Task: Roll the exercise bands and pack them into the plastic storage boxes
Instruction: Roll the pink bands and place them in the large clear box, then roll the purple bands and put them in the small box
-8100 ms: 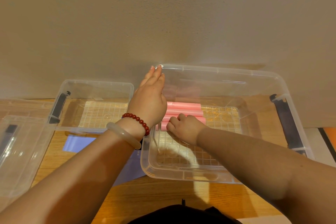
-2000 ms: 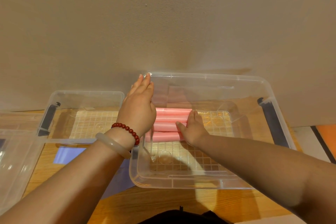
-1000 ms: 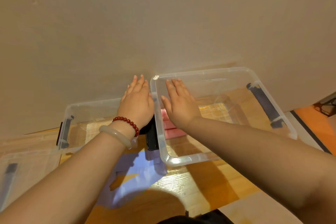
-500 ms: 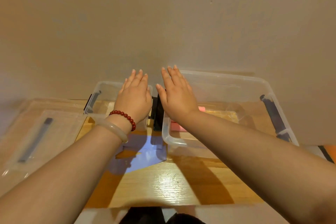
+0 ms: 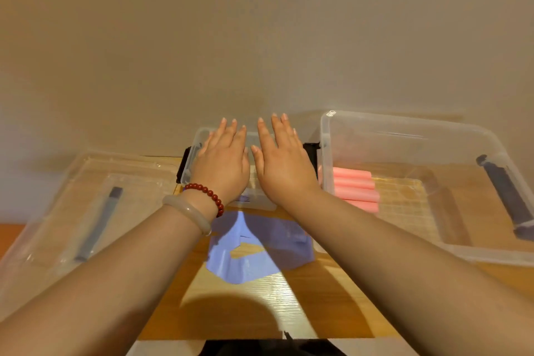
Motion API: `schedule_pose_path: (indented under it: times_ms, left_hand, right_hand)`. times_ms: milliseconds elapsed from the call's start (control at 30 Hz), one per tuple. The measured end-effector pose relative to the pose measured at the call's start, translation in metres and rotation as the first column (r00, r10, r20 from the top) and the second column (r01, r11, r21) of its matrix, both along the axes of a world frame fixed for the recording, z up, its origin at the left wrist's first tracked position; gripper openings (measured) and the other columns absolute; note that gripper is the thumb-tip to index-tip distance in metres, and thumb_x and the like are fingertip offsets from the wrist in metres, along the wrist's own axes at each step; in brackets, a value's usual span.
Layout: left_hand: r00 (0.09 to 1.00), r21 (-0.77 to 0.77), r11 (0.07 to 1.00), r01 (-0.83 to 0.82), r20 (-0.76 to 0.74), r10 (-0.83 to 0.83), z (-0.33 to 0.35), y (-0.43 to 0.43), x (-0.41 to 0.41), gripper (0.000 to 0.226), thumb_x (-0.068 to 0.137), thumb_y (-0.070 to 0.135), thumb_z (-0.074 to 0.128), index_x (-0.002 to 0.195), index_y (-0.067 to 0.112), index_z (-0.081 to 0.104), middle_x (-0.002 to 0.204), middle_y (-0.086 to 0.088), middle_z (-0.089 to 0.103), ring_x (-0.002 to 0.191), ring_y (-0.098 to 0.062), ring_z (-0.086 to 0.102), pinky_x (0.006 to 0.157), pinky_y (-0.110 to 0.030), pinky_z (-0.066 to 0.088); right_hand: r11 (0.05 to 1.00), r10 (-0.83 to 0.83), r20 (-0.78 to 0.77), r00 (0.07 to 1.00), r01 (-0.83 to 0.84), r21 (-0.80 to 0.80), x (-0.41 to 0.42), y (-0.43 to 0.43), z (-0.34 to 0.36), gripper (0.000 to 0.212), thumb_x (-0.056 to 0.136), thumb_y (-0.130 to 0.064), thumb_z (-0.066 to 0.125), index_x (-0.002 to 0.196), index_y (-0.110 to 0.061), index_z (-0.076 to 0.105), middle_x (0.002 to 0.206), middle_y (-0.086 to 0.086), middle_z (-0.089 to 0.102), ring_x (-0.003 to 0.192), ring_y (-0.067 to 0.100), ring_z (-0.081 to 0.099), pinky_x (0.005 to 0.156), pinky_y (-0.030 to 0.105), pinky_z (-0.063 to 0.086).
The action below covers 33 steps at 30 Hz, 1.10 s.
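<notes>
Head view looks down on a wooden table (image 5: 260, 306) set against a plain wall. The biggest thing on it is the large clear box (image 5: 491, 257) at the right, open at the top, probably so that rolls can be dropped in without any obstacle. At the left lies a clear lid (image 5: 57, 211), flat, with a grey strip on it; I think it was put aside to keep the middle free for work. Between them, against the wall, stands the small clear box (image 5: 199, 136), also open. In front of it the purple band (image 5: 254, 266) lies flat and not rolled, a little folded on itself, so its long axis is not clear; it is spread from left to right between the two forearms, and its right edge comes near the corner of the large box. The pink rolls (image 5: 355, 188), four as I count them, lie inside the large box at its left wall, side by side, each with the long axis running left to right, which packs them tightly. The left hand (image 5: 224, 165) and the right hand (image 5: 281, 165) are both flat, palm down, fingers straight, holding nothing, just above the small box; whether they touch it I cannot tell. The left wrist carries a pale bangle (image 5: 187, 211) and a red bead bracelet (image 5: 206, 191).
</notes>
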<state>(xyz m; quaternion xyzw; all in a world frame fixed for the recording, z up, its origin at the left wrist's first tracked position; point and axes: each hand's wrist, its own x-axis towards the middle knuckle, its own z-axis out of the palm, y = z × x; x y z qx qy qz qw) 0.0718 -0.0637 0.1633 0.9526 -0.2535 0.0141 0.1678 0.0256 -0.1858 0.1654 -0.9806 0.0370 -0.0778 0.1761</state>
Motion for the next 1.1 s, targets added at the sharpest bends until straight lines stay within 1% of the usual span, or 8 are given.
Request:
schedule_pose_path:
  times_ms: [167,300,467,567,633,867,967,1100]
  left_hand:
    - [0.999,0.051,0.998,0.046,-0.027,-0.045,-0.020,0.023,0.028,0.049,0.103,0.022,0.029,0.150,0.009,0.026,0.160,-0.008,0.019,0.149,-0.021,0.004,0.119,-0.034,0.002]
    - [0.995,0.042,0.996,0.084,-0.058,-0.081,-0.037,0.023,0.031,0.049,0.103,0.022,0.029,0.150,0.009,0.025,0.160,-0.008,0.019,0.149,-0.020,0.004,0.118,-0.032,0.000]
    - [0.994,0.013,0.996,0.090,-0.058,-0.089,-0.059,0.017,0.020,0.050,0.102,0.022,0.030,0.151,0.010,0.025,0.160,-0.007,0.019,0.149,-0.019,0.004,0.118,-0.031,-0.001]
    - [0.995,-0.013,0.996,0.093,-0.030,-0.094,-0.071,0.013,0.007,0.050,0.102,0.022,0.030,0.150,0.010,0.026,0.160,-0.007,0.019,0.149,-0.019,0.004,0.118,-0.030,-0.003]
    - [0.996,-0.044,0.996,0.083,0.011,-0.083,-0.078,0.011,-0.003,0.050,0.101,0.023,0.026,0.149,0.009,0.029,0.159,-0.007,0.022,0.149,-0.019,0.006,0.117,-0.030,-0.002]
    - [0.988,-0.080,0.996,0.048,0.152,-0.035,-0.100,0.018,-0.025,0.049,0.102,0.020,0.030,0.148,0.005,0.029,0.158,-0.009,0.025,0.149,-0.020,0.008,0.118,-0.031,-0.001]
    - [0.970,-0.107,0.993,0.055,0.241,-0.028,-0.112,0.022,-0.032,0.056,0.097,0.028,0.022,0.146,0.005,0.034,0.155,-0.010,0.030,0.148,-0.021,0.013,0.118,-0.031,0.001]
    - [0.936,-0.160,0.983,0.094,0.352,-0.033,-0.129,0.027,-0.044,0.062,0.094,0.032,0.016,0.143,0.004,0.040,0.152,-0.011,0.036,0.147,-0.023,0.019,0.118,-0.032,0.004]
  right_hand:
    - [0.997,-0.076,-0.051,0.996,0.077,0.007,0.013,0.017,-0.028,0.054,0.105,-0.035,0.025,0.155,-0.014,0.017,0.162,0.014,0.007,0.151,0.026,-0.002,0.118,0.032,-0.003]
    - [0.991,-0.123,-0.042,0.991,0.121,-0.057,0.010,0.022,-0.053,0.067,0.096,-0.043,0.007,0.152,-0.013,0.027,0.159,0.017,0.021,0.149,0.031,0.010,0.116,0.035,0.001]
    - [0.979,-0.172,-0.055,0.984,0.165,-0.121,0.001,0.021,-0.073,0.065,0.095,-0.043,0.009,0.150,-0.018,0.034,0.157,0.015,0.029,0.148,0.033,0.015,0.119,0.042,0.004]
    - [0.969,-0.168,0.064,0.984,0.177,-0.175,-0.006,0.023,-0.081,0.055,0.098,-0.038,0.023,0.141,-0.014,0.049,0.147,0.017,0.045,0.142,0.035,0.033,0.117,0.043,0.010]
    - [0.966,-0.150,0.148,0.977,0.177,-0.186,-0.010,0.026,-0.089,0.051,0.099,-0.035,0.028,0.138,-0.012,0.053,0.143,0.017,0.049,0.139,0.036,0.038,0.115,0.043,0.009]
    - [0.988,-0.120,0.204,0.972,0.137,-0.069,-0.030,0.030,-0.115,0.059,0.099,-0.040,0.018,0.145,-0.012,0.044,0.152,0.016,0.038,0.146,0.031,0.024,0.118,0.040,0.003]
    - [0.982,-0.119,0.310,0.943,0.157,-0.100,-0.034,0.034,-0.129,0.056,0.099,-0.038,0.022,0.141,-0.012,0.049,0.149,0.015,0.043,0.144,0.032,0.028,0.118,0.046,0.011]
    - [0.981,-0.102,0.384,0.918,0.156,-0.112,-0.039,0.038,-0.142,0.056,0.100,-0.039,0.021,0.145,-0.013,0.043,0.153,0.013,0.037,0.147,0.031,0.020,0.119,0.047,0.005]
